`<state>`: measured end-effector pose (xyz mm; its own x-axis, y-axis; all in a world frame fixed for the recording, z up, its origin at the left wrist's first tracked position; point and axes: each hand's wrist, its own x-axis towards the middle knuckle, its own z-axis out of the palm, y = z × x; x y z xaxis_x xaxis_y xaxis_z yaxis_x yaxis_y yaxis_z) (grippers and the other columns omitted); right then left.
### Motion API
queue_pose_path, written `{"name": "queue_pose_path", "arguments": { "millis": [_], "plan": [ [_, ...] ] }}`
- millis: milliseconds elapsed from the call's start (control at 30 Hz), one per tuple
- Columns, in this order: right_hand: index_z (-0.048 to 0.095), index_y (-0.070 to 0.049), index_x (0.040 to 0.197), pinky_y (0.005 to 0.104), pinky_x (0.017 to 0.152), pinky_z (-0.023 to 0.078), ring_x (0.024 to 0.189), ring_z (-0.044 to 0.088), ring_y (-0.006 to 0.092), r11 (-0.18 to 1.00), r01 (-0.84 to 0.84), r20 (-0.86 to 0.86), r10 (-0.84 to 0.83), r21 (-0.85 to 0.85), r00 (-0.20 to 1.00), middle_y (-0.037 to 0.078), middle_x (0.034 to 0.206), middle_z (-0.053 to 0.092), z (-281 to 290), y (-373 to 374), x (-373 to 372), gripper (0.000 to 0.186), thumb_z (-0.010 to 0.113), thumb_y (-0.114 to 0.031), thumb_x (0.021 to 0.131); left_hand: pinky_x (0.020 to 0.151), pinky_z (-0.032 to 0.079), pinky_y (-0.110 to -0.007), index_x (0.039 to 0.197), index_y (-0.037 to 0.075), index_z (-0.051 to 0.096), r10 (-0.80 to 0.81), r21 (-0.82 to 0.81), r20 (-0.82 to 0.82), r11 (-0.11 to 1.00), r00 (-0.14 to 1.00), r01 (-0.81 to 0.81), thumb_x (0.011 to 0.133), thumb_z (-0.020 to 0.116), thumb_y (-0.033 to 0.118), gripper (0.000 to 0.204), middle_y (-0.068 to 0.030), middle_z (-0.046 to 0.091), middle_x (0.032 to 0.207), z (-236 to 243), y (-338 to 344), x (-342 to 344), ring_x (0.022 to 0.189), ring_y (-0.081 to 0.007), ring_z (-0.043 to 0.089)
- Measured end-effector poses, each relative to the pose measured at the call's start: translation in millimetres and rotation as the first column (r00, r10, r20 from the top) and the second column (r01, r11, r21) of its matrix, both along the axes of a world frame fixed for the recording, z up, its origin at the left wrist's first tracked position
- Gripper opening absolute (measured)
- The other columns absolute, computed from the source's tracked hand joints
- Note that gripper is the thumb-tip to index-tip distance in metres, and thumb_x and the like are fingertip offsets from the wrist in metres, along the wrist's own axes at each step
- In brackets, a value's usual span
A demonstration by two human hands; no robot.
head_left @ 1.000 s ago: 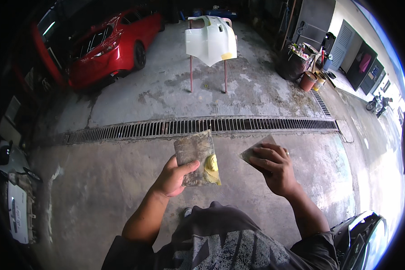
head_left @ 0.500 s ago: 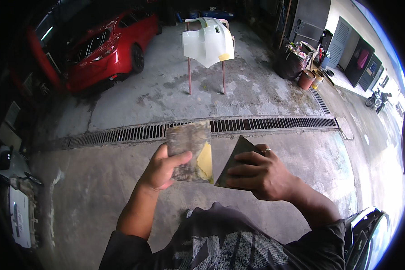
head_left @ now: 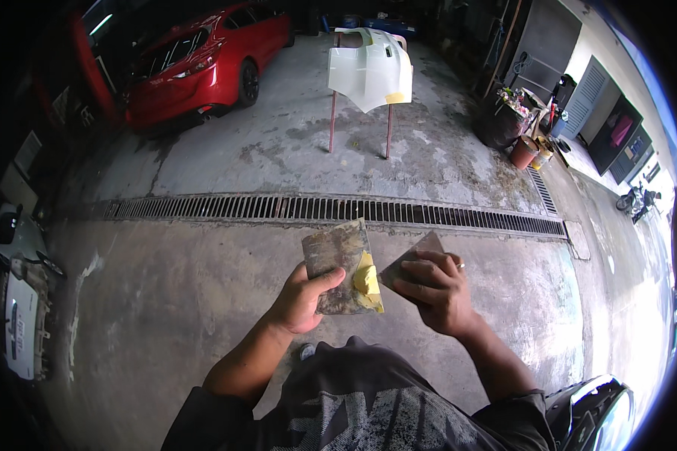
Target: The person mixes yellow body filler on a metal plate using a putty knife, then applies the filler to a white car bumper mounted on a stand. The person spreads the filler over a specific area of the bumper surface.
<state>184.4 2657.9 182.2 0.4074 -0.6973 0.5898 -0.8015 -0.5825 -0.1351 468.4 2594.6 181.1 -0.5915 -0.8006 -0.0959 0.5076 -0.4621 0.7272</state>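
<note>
My left hand (head_left: 299, 299) grips a stained, rectangular mixing board (head_left: 337, 259), its thumb lying across the face. Yellow body filler (head_left: 366, 279) is heaped along the board's right edge. In my right hand (head_left: 442, 295) is a flat, dark putty spreader (head_left: 412, 259), fingers laid over its upper face and a ring on one of them. The spreader's left corner is close to the board's right edge; whether they touch I cannot tell. My right thumb is hidden behind the spreader.
Ahead, a white car body panel (head_left: 372, 71) with a yellow patch rests on a red stand (head_left: 332, 124). A floor drain grate (head_left: 316, 208) crosses between. A red car (head_left: 203, 64) is at far left, buckets (head_left: 523, 152) at far right, vehicle parts (head_left: 24, 301) at near left.
The board has tilted and shifted right in view, and the filler now sits thicker at its edge. My right hand has turned the spreader, whose face looks lighter. The head view has swung slightly left.
</note>
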Motion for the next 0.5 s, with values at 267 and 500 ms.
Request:
{"name": "queue_pose_path", "arguments": {
  "millis": [267, 500],
  "plan": [
    [0.078, -0.028, 0.125, 0.0484, 0.102, 0.045, 0.127, 0.060, 0.0251, 0.938, -0.212, -0.281, 0.288, 0.274, 0.916, -0.004, 0.128, 0.071, 63.9, 1.5, 7.6, 0.042, 0.077, -0.015, 0.085, 0.105, 0.052, -0.037, 0.137, -0.003, 0.060, -0.053, -0.151, 0.164, 0.985, 0.985, 0.078, 0.104, 0.063, 0.010, 0.036, -0.0092, 0.069, 0.130, 18.8, -21.7, 8.8, 0.119, -0.0170, 0.065],
    [0.075, -0.029, 0.130, 0.0478, 0.102, 0.045, 0.128, 0.059, 0.0236, 0.945, -0.224, -0.223, 0.278, 0.239, 0.934, -0.006, 0.126, 0.071, 63.7, -5.2, 15.2, 0.048, 0.077, -0.016, 0.084, 0.102, 0.054, -0.036, 0.134, -0.003, 0.061, 0.020, -0.256, 0.359, 0.964, 0.933, 0.078, 0.102, 0.061, 0.007, 0.034, -0.0104, 0.071, 0.127, 18.7, -25.4, 12.5, 0.118, -0.0185, 0.067]
  ]
}}
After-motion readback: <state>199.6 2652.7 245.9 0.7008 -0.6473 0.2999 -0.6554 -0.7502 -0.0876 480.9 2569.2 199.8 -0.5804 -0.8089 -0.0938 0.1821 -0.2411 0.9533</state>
